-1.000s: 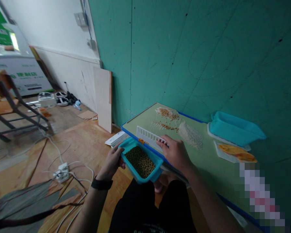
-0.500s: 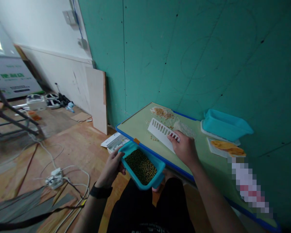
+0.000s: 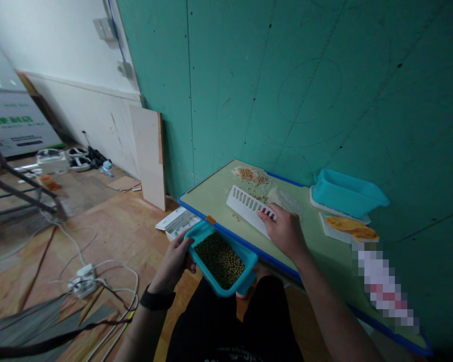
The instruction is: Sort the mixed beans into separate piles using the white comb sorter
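Note:
My left hand (image 3: 179,259) grips the left end of a turquoise plastic bin (image 3: 251,259), held just below the table's front edge. Inside it lie dark green beans (image 3: 210,254) and yellow soybeans (image 3: 232,266). My right hand (image 3: 283,226) is closed on a white slotted plastic strip (image 3: 245,208), whose long edge stands on the table (image 3: 207,193). Behind the strip, soybeans (image 3: 251,175) are heaped near the far edge, with white grains (image 3: 287,200) spread to their right. A few soybeans are scattered on the near side of the strip.
At the table's right are a second turquoise bin (image 3: 347,193) on a white lid, a yellow cloth (image 3: 351,229) and a blurred-out package (image 3: 385,286). A green wall (image 3: 219,90) rises behind. On the floor lie a power strip (image 3: 83,281) with cables and an open white box (image 3: 179,221).
The view has shifted slightly. The white strip and the bin stay in nearly the same places, each in the same hand.

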The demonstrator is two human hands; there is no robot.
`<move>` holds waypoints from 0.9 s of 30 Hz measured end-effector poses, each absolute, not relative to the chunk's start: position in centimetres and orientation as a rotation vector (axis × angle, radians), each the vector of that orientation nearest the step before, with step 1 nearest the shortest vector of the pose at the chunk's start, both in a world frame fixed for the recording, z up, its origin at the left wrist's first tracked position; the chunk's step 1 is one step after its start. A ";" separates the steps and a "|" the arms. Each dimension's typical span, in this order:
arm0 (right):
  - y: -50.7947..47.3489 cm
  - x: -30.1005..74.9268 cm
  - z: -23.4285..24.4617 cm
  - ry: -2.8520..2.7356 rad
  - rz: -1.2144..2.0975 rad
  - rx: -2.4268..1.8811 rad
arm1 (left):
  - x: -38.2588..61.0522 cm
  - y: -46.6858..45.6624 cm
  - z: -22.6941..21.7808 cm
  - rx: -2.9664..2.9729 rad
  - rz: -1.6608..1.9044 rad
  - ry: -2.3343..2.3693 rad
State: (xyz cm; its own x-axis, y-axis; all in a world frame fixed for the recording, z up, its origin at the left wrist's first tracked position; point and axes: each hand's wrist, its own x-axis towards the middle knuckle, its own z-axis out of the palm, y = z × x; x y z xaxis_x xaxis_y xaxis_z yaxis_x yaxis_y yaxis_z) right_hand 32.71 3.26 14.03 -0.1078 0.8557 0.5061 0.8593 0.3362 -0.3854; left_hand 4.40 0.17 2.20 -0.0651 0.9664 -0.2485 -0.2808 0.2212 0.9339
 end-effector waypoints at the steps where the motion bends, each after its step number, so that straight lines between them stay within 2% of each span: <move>1: 3.3 32.7 14.0 -1.932 -0.015 -1.497 | 4.4 0.2 2.1 0.785 1.222 1.175; 14: 0.1 32.4 13.5 -2.025 0.130 -1.332 | 5.1 -0.3 3.1 0.789 1.218 1.186; 22: -0.4 35.7 13.9 -1.854 -0.050 -1.412 | 5.5 -0.4 3.5 0.811 1.211 1.193; 27: -0.4 35.8 13.4 -1.914 0.037 -1.365 | 5.6 -0.6 3.4 0.811 1.187 1.180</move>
State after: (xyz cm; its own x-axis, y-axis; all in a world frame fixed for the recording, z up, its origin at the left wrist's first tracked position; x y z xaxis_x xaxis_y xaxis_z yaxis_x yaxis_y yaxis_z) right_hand 35.83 -0.36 13.45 -0.1298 0.8160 0.5632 0.7940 0.4258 -0.4340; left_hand 5.60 -0.60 3.35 -0.0406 0.9672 -0.2508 -0.2566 0.2325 0.9381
